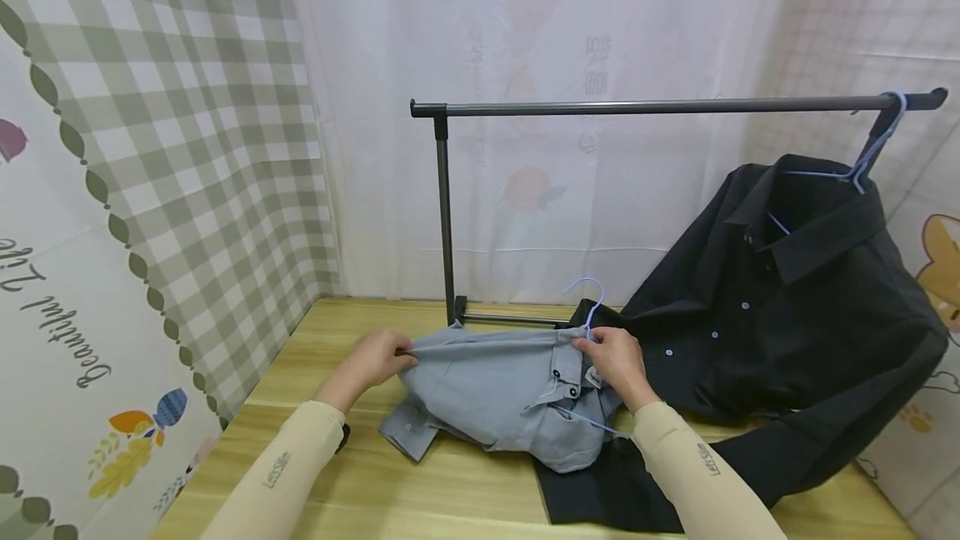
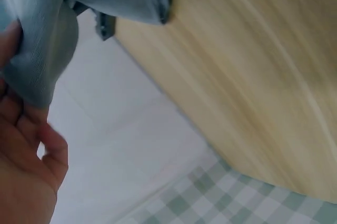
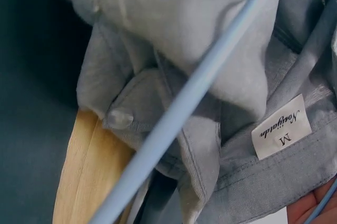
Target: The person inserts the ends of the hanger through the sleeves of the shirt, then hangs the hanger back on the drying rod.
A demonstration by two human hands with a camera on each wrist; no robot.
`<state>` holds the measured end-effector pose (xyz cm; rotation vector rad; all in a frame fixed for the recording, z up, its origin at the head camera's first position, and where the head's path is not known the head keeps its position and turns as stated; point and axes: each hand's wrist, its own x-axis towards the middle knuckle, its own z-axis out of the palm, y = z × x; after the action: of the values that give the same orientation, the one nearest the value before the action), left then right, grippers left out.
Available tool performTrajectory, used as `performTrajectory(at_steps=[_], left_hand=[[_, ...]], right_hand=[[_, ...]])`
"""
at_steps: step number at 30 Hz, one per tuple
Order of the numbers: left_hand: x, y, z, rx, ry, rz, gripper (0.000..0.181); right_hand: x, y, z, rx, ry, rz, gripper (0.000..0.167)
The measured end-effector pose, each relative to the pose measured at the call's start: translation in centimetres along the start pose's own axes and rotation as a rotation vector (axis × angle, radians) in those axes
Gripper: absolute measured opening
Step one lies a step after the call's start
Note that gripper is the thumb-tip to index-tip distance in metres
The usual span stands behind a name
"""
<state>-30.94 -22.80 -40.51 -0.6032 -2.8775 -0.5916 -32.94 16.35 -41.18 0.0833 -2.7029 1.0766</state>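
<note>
A grey-blue button shirt point(image 1: 480, 394) lies bunched on the wooden table, partly over a black shirt's sleeve. My left hand point(image 1: 373, 363) pinches the left end of its cloth and holds it raised. At the collar, my right hand point(image 1: 617, 363) pinches the fabric beside the neck of a light-blue hanger point(image 1: 598, 297). The hanger's hook points up, and one lower arm pokes out of the shirt's front. In the right wrist view, the hanger's bar point(image 3: 174, 110) crosses the shirt near a white size label point(image 3: 281, 128). Much of the hanger is hidden in the cloth.
A black shirt point(image 1: 757, 332) hangs on a blue hanger at the right end of a dark metal rack point(image 1: 600, 107), its lower part spread over the table point(image 1: 360, 473). Behind stands a white curtain point(image 1: 420, 32); a green checked cloth point(image 1: 202, 107) is at left.
</note>
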Motion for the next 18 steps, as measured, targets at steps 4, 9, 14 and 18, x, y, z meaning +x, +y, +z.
performTrajectory(at_steps=[4,9,14,18], left_hand=[[0.0,0.8,-1.1,0.056,0.095,-0.07,0.029],[0.0,1.1,-1.5,0.067,0.154,-0.06,0.034],[-1.0,-0.6,0.3,-0.041,0.023,-0.036,0.02],[-1.8,-2.1,1.5,-0.16,0.019,-0.086,0.012]], right_hand=[[0.0,0.1,0.3,0.003,0.003,0.027,0.044],[-0.3,0.7,0.6,-0.001,-0.013,0.073,0.044],[-1.2,1.8,1.6,-0.005,-0.093,0.126,0.04],[-1.8,2.6,2.5,-0.015,-0.121,0.143,0.039]])
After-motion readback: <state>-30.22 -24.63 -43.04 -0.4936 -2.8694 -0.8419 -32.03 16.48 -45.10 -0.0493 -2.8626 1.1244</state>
